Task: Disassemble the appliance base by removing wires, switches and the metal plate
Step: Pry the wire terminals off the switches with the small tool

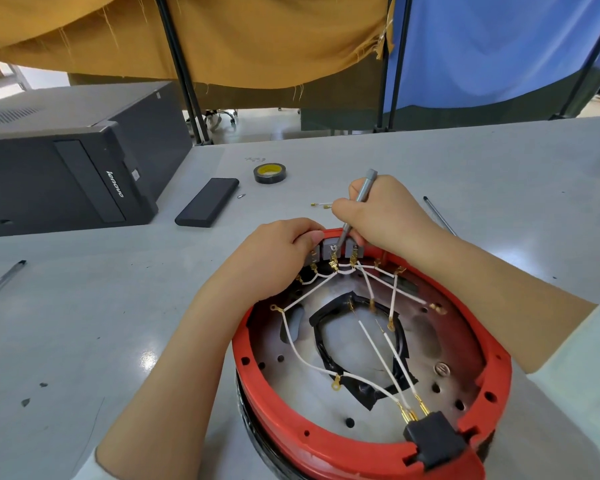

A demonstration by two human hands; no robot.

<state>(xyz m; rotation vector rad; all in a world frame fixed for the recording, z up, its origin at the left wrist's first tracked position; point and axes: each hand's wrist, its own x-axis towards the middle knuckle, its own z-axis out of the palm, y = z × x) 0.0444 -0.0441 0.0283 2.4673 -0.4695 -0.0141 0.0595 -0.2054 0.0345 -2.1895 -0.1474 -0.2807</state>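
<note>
The red appliance base (492, 379) lies upside down on the table, its metal plate (426, 337) showing inside. White wires (307, 355) with brass terminals cross the plate and run to grey switches (327, 250) at the far rim and a black connector (433, 436) at the near rim. My left hand (278, 254) grips the far rim beside the switches. My right hand (385, 213) holds a grey screwdriver (362, 194), its tip down at the middle switch.
A black computer case (66, 161) stands at the left. A black flat box (208, 202), a tape roll (271, 173), a loose bit (241, 196) and a removed wire piece (321, 204) lie beyond the base. Thin rods lie at left (0, 284) and right (439, 214).
</note>
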